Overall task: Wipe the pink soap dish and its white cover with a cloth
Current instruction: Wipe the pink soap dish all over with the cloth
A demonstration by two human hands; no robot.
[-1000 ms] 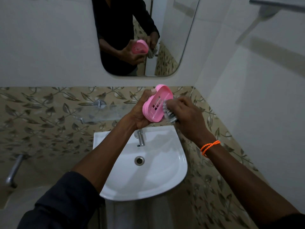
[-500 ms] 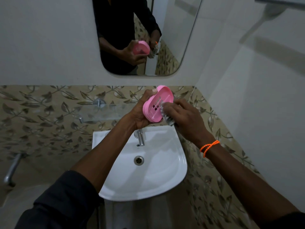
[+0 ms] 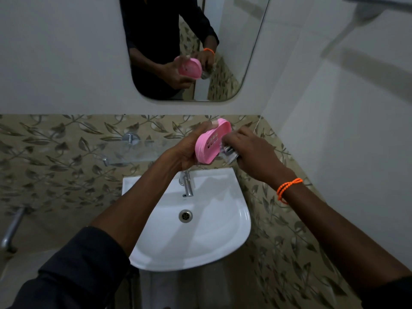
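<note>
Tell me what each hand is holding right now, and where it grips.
The left hand holds the pink soap dish tilted on edge, gripping its rim and underside. The right hand holds a bunched cloth against the dish's slotted inside.

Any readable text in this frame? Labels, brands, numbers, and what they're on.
None readable.
Pink soap dish: slots only, no lettering visible.
Sink: a tiny dark mark below the tap, too small to read.
Cloth in the right hand: striped, no text.
</note>
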